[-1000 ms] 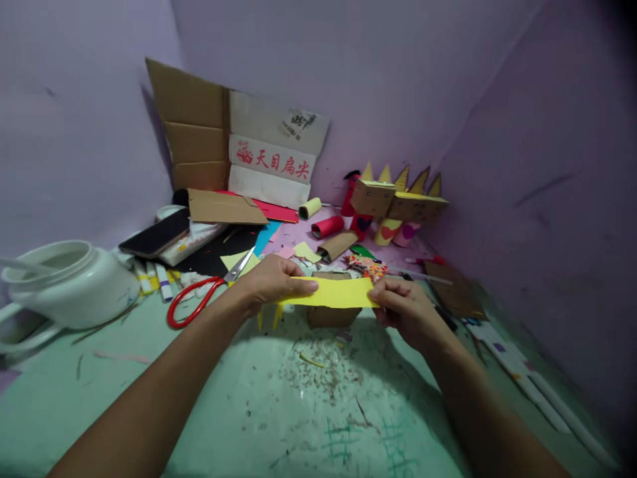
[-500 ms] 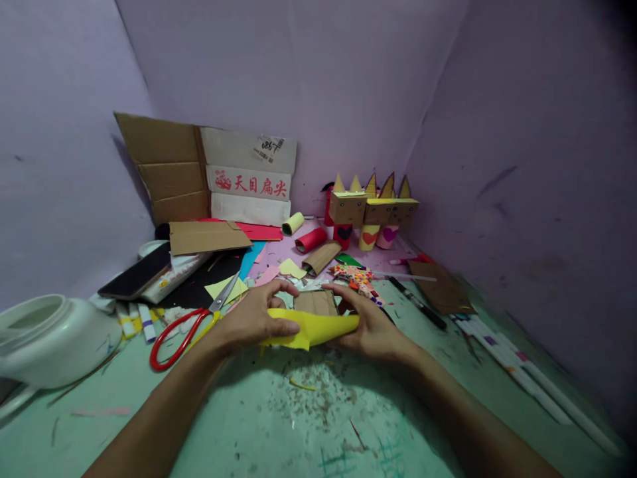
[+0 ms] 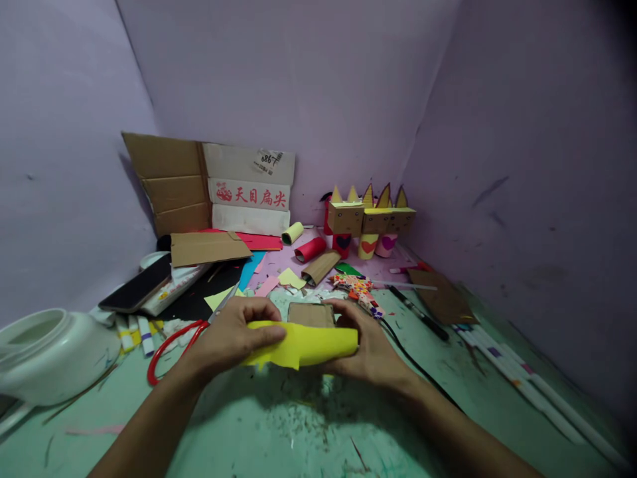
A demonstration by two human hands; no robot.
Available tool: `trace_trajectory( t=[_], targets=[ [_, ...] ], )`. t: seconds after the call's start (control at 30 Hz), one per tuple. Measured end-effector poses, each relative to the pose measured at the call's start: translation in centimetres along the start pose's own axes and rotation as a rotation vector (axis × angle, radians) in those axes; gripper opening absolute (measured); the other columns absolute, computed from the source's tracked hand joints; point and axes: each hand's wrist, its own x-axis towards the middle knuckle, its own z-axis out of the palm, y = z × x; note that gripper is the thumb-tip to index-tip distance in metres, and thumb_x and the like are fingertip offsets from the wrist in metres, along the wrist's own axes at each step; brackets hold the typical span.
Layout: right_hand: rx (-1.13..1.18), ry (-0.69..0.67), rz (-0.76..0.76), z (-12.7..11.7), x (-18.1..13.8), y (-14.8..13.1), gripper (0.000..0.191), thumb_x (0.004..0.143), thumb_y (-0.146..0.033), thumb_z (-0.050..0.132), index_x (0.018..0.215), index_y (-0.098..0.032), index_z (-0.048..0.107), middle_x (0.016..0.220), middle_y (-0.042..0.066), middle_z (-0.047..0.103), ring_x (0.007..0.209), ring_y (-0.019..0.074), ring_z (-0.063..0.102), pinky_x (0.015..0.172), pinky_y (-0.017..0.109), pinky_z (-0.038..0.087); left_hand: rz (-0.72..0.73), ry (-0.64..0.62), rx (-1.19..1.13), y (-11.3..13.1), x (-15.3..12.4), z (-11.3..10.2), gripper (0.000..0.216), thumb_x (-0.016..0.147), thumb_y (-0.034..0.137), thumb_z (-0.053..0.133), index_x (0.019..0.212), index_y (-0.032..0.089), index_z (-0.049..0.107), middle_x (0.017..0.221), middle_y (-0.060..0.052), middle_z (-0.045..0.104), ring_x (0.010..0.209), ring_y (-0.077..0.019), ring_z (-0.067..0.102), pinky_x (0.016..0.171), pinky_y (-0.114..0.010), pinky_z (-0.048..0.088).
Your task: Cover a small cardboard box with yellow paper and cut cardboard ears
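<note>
Both hands are closed on a curled sheet of bright yellow paper (image 3: pixel 303 345), held low over the green table (image 3: pixel 298 431). The left hand (image 3: pixel 231 338) pinches its left end, thumb on top, and the right hand (image 3: pixel 365 345) wraps its right end. A flat brown cardboard piece (image 3: pixel 311 313) sits just behind it. Red-handled scissors (image 3: pixel 169 348) lie beside the left hand. A flattened cardboard box (image 3: pixel 239 219) leans on the back wall, printed "天目扁尖" in red, its label reading "0867".

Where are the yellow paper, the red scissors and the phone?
yellow paper (image 3: pixel 308 345), head view, middle of the curved sheet.
red scissors (image 3: pixel 172 337), head view, red handle loop.
phone (image 3: pixel 137 292), head view, dark screen.
</note>
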Motion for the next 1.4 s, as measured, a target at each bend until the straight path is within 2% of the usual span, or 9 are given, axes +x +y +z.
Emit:
trace_trajectory(
  t=[0.1, 0.3, 0.4, 0.47, 0.53, 0.63, 0.83, 1.13, 1.4],
  targets=[
    [0.141, -0.086, 0.229, 0.1, 0.4, -0.1, 0.073, 0.047, -0.028, 0.080, 0.112, -0.015, 0.049, 0.104, 0.008, 0.059, 0.089, 0.0223, 0.058, 0.076, 0.033, 0.048, -0.077, 0.046, -0.065, -0.8, 0.8, 0.2, 0.026, 0.062, 0.040, 0.065, 0.062, 0.016, 0.054, 0.053, 0.005, 0.047, 0.050, -0.0087, 0.039, 0.047, -0.021, 0.028],
    [0.184, -0.203, 0.271, -1.3, 0.5, -0.2, 0.091, 0.048, -0.026, 0.081, 0.128, -0.019, 0.040, 0.121, 0.012, 0.051, 0.104, 0.0263, 0.052, 0.084, 0.037, 0.044, -0.184, 0.051, -0.190, -1.8, 1.8, 0.6, 0.036, 0.052, 0.042, 0.073, 0.054, 0.016, 0.049, 0.047, 0.007, 0.043, 0.046, -0.0072, 0.034, 0.046, -0.021, 0.022],
    [0.193, -0.143, 0.237, -2.1, 0.4, -0.8, 0.081, 0.049, -0.034, 0.080, 0.122, -0.023, 0.046, 0.123, 0.011, 0.049, 0.091, 0.0216, 0.055, 0.069, 0.031, 0.048, -0.210, 0.079, -0.242, -1.6, 1.6, 0.3, 0.035, 0.051, 0.041, 0.074, 0.057, 0.015, 0.052, 0.047, 0.006, 0.046, 0.046, -0.0071, 0.036, 0.047, -0.020, 0.023],
    [0.213, -0.071, 0.248, -2.3, 0.4, -1.2, 0.060, 0.052, -0.038, 0.078, 0.104, -0.020, 0.054, 0.101, 0.008, 0.058, 0.072, 0.0152, 0.055, 0.057, 0.026, 0.046, -0.224, 0.082, -0.250, -1.5, 1.4, 0.1, 0.034, 0.052, 0.041, 0.075, 0.059, 0.014, 0.054, 0.048, 0.006, 0.048, 0.045, -0.0070, 0.037, 0.047, -0.020, 0.023],
    [0.247, -0.093, 0.307, -2.3, 0.4, -1.6, 0.041, 0.054, -0.041, 0.076, 0.081, -0.017, 0.056, 0.071, 0.001, 0.057, 0.055, 0.0103, 0.050, 0.047, 0.023, 0.041, -0.237, 0.078, -0.257, -1.4, 1.2, 0.1, 0.034, 0.052, 0.040, 0.075, 0.060, 0.014, 0.055, 0.048, 0.005, 0.049, 0.045, -0.0071, 0.038, 0.046, -0.020, 0.023],
    [0.279, -0.150, 0.427, -2.2, 0.3, -2.0, 0.038, 0.057, -0.046, 0.074, 0.069, -0.018, 0.052, 0.051, -0.005, 0.051, 0.041, 0.0077, 0.046, 0.039, 0.020, 0.036, -0.262, 0.073, -0.290, -0.9, 0.8, 0.0, 0.033, 0.051, 0.037, 0.076, 0.060, 0.014, 0.055, 0.048, 0.005, 0.051, 0.045, -0.0071, 0.040, 0.045, -0.019, 0.025],
    [0.344, -0.157, 0.543, -2.2, 0.0, -2.1, 0.042, 0.058, -0.043, 0.076, 0.084, -0.021, 0.051, 0.055, -0.004, 0.057, 0.042, 0.0100, 0.052, 0.035, 0.020, 0.039, -0.301, 0.021, -0.327, -0.1, 0.2, -0.1, 0.032, 0.048, 0.034, 0.077, 0.060, 0.015, 0.054, 0.050, 0.004, 0.053, 0.047, -0.0083, 0.043, 0.046, -0.020, 0.028],
    [0.435, -0.194, 0.594, -1.9, 0.0, -2.0, 0.032, 0.058, -0.031, 0.077, 0.071, -0.019, 0.050, 0.046, -0.007, 0.053, 0.036, 0.0060, 0.049, 0.035, 0.017, 0.038, -0.253, -0.136, -0.090, -0.9, 0.4, -0.6, 0.032, 0.051, 0.037, 0.073, 0.058, 0.016, 0.050, 0.051, 0.006, 0.047, 0.047, -0.0074, 0.037, 0.046, -0.020, 0.022],
    [0.445, -0.208, 0.563, -1.8, 0.0, -2.0, 0.031, 0.059, -0.029, 0.075, 0.076, -0.019, 0.052, 0.049, -0.008, 0.055, 0.037, 0.0051, 0.048, 0.038, 0.018, 0.040, -0.238, -0.255, -0.016, -0.9, 0.5, -0.8, 0.035, 0.053, 0.044, 0.071, 0.058, 0.017, 0.048, 0.052, 0.006, 0.045, 0.048, -0.0082, 0.036, 0.046, -0.021, 0.022]
  ],
)
